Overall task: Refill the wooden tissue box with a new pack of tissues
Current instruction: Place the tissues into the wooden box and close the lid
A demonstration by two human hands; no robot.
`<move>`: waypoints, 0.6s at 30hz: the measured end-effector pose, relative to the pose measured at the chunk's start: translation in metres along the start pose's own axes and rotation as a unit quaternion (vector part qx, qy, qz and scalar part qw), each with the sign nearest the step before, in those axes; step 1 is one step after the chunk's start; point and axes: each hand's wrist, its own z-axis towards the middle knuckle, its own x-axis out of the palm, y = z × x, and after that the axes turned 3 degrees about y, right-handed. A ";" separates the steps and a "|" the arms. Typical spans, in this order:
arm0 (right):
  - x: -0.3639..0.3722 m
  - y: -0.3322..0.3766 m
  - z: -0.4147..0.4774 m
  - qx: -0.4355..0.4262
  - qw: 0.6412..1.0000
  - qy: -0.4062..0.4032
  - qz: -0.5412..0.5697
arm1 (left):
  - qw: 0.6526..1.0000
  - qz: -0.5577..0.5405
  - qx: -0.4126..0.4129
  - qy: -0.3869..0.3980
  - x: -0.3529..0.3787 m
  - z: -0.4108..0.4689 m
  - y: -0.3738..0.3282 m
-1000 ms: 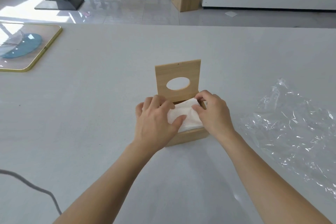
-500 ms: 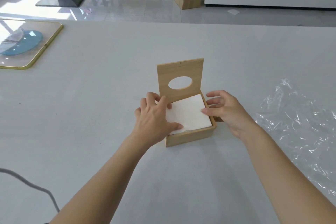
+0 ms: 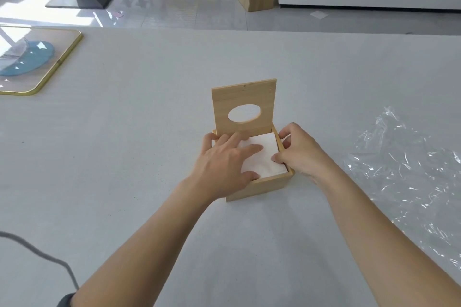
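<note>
White tissues (image 3: 262,157) fill wooden box (image 3: 259,188); left hand (image 3: 224,161) presses flat; right hand (image 3: 303,153) grips wall.

Centre frame: left hand (image 3: 222,162) presses flat on the white tissue stack (image 3: 262,164) inside the light wooden box (image 3: 259,188), holed lid (image 3: 243,97) upright; right hand (image 3: 303,154) grips its right wall. At right lies crumpled clear plastic wrap (image 3: 404,157).

The left hand (image 3: 222,164) and right hand (image 3: 303,154) are bare — forearms (image 3: 361,227) too. A dark grey sleeve (image 3: 65,300) edge shows low on the left one.
</note>
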 end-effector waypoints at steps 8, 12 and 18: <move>0.009 -0.007 -0.025 -0.331 0.878 -0.197 -0.284 | 0.999 0.024 0.017 0.033 0.004 0.000 0.000; 0.013 -0.013 -0.031 -0.280 0.876 -0.087 -0.383 | 0.995 0.058 0.015 0.077 0.007 -0.002 0.002; 0.012 -0.011 -0.038 -0.272 0.845 -0.012 -0.460 | 0.985 0.059 0.067 0.148 -0.002 0.004 0.021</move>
